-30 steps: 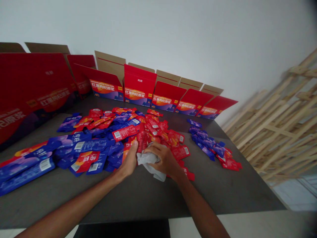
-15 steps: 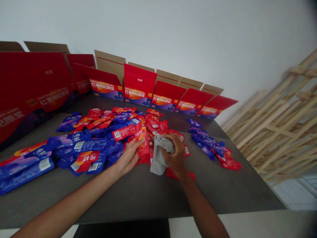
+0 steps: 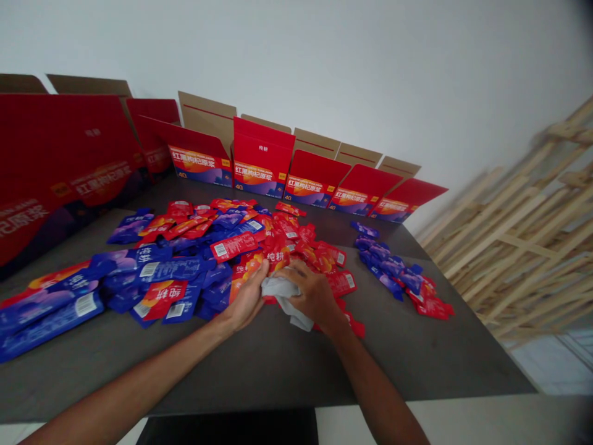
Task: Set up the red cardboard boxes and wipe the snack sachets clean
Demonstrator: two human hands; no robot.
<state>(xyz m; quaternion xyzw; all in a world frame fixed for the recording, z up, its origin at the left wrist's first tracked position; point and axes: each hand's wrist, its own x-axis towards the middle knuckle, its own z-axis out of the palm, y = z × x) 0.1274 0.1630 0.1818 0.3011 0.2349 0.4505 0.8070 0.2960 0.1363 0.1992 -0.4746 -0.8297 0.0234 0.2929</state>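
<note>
My left hand (image 3: 246, 298) is closed at the near edge of the pile, thumb up, pinching a red sachet that the cloth and my fingers largely cover. Bunched in my right hand (image 3: 312, 295) is a light grey cloth (image 3: 280, 286), pressed against what my left hand holds; one end of it hangs down toward the table. Just beyond both hands lie loose red sachets (image 3: 343, 283) with orange print. Blue sachets (image 3: 178, 270) mixed with red ones spread to the left of my left hand.
Open red cartons (image 3: 262, 164) with raised flaps line the back of the dark table (image 3: 417, 358). Larger red cartons (image 3: 55, 148) stand at the left. A smaller group of blue and red sachets (image 3: 391, 266) lies at the right, near wooden slats (image 3: 519, 241) beyond the table edge.
My right hand has moved left with the grey cloth, bringing it onto the sachet in my left hand. That sachet was in plain sight before and is now mostly covered.
</note>
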